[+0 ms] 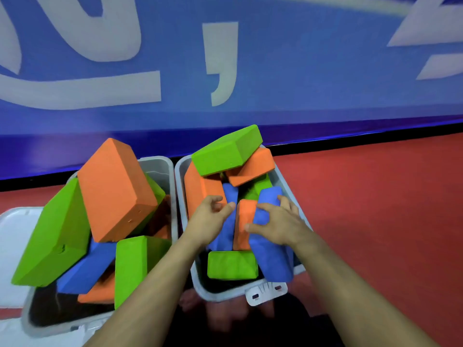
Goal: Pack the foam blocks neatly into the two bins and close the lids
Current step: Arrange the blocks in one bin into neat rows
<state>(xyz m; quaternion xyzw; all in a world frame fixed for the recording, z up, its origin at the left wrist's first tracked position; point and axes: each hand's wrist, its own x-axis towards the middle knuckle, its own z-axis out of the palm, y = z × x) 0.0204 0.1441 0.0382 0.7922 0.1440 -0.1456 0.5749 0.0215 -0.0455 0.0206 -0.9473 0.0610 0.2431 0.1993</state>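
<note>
While both hands work inside it, right bin (288,181) sits at centre frame, grey, lid off, latch tab (266,293) at its near rim.

Head view, centre:
- Right hand (278,225) clamped on blue block (269,256): thumb across the block's left face, fingers curled over its far right edge. Block tilted, lower end overhanging the bin's near right rim.
- Left hand (210,219) fingers loosely curled, thumb and fingertips against a second blue block (230,196) standing between orange blocks. Firm grip or mere touch: cannot tell.
- Narrow orange block (244,216) upright between the two blue ones, touching both.
- Small green block (231,265) lying flat at the bin's near end.
- Green block (225,151) on top at the far end, tilted, resting on an orange block (253,166); another orange block (198,189) leaning on the left wall.

Head view, left half:
- Left bin (160,169) overfilled, blocks jumbled. Large orange block (112,189) tilted on top, large green block (52,236) hanging over the left rim, blue block (87,266) beneath, upright green block (130,266) at the near right corner.
- Pale lid (15,246) flat at the left edge of frame, beside this bin.

Head view, surroundings:
- Red floor (375,209) lower right; blue banner (300,83) with white lettering across the upper frame.
</note>
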